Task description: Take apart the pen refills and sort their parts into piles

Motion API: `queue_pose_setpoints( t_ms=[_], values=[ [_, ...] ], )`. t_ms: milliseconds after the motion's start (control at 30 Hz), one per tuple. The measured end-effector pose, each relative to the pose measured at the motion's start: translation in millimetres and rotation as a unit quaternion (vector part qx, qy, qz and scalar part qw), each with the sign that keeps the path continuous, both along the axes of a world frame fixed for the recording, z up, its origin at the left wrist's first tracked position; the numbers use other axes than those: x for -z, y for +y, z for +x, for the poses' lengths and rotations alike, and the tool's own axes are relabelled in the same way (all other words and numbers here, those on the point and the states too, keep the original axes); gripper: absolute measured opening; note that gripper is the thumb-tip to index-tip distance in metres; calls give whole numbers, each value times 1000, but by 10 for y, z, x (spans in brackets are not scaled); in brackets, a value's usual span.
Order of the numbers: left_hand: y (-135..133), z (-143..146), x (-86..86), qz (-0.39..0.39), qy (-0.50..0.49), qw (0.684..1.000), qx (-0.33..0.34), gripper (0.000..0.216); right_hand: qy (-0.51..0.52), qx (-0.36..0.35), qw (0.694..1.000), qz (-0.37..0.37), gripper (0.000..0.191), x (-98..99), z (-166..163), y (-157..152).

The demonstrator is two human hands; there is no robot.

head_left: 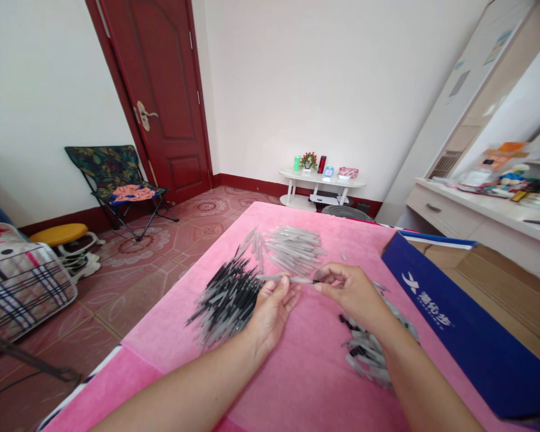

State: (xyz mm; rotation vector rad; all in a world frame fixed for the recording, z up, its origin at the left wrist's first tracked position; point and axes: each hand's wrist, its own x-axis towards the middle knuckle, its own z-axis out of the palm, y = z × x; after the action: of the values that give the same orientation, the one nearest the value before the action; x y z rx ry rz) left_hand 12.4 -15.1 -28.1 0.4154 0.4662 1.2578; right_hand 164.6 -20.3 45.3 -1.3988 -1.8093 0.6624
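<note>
A slim, translucent grey-white pen (300, 279) is held level above the pink cloth. My left hand (269, 309) pinches its barrel between thumb and fingers. At its dark right end, the fingertips of my right hand (348, 291) are closed; whether the small black part there is joined to the barrel I cannot tell. Left of my left hand lies a heap of black and grey pen parts (227, 300). Beyond my hands is a pile of pale translucent barrels (292, 246). Under my right forearm, a pile of clear and black pieces (369, 354) is partly hidden.
The pink cloth (315, 378) covers the table. A blue open cardboard box (459, 324) stands along the right side. One small pale piece (344, 256) lies near the far pile. Beyond the table are a folding chair (112, 174) and a low white stand (324, 178).
</note>
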Motion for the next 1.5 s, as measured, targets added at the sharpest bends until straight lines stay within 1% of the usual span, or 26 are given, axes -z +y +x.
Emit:
queue_pose_setpoints(
  t_ms=[233, 400, 500, 633, 767, 833, 900, 1000, 1033, 1167, 1200, 1300, 1333, 1433, 1500],
  values=[
    [-12, 10, -11, 12, 28, 999, -19, 28, 17, 23, 1000, 3, 11, 47, 16, 17],
    [-19, 15, -41, 11, 43, 999, -28, 28, 10, 20, 1000, -3, 9, 60, 17, 19],
    [-21, 25, -46, 17, 43, 998, -33, 27, 40, 21, 999, 5, 9, 114, 15, 36],
    [-17, 29, -33, 35, 42, 997, -46, 23, 91, 7, 995, -36, 11, 179, -12, 55],
    [-8, 22, -8, 39, 44, 997, -52, 20, 107, -15, 992, -67, 9, 180, -31, 45],
    [-5, 22, -2, 39, 43, 997, -52, 20, 99, -17, 993, -68, 9, 175, -28, 34],
    [-4, 23, -2, 39, 43, 997, -52, 21, 65, -16, 996, -58, 9, 180, -19, 27],
    [-2, 27, -6, 35, 43, 997, -54, 24, 5, -20, 999, -50, 29, 208, 1, 29],
    [0, 28, -6, 33, 43, 997, -54, 25, -7, -23, 999, -47, 30, 219, 8, 34],
    [9, 33, 3, 32, 37, 997, -51, 26, -32, -25, 999, -5, 17, 249, 28, 51],
    [9, 35, 6, 32, 36, 998, -51, 26, -38, -25, 999, -4, 18, 253, 30, 52],
    [8, 37, 17, 36, 35, 997, -50, 23, -55, -29, 998, -29, 35, 261, 31, 47],
    [7, 38, 21, 38, 35, 997, -50, 23, -58, -27, 997, -32, 36, 261, 30, 46],
    [9, 37, 36, 41, 35, 997, -49, 21, -66, -22, 998, -11, 25, 260, 27, 44],
    [11, 36, 47, 43, 36, 997, -45, 20, -70, -20, 997, -19, 29, 254, 26, 41]
  ],
)
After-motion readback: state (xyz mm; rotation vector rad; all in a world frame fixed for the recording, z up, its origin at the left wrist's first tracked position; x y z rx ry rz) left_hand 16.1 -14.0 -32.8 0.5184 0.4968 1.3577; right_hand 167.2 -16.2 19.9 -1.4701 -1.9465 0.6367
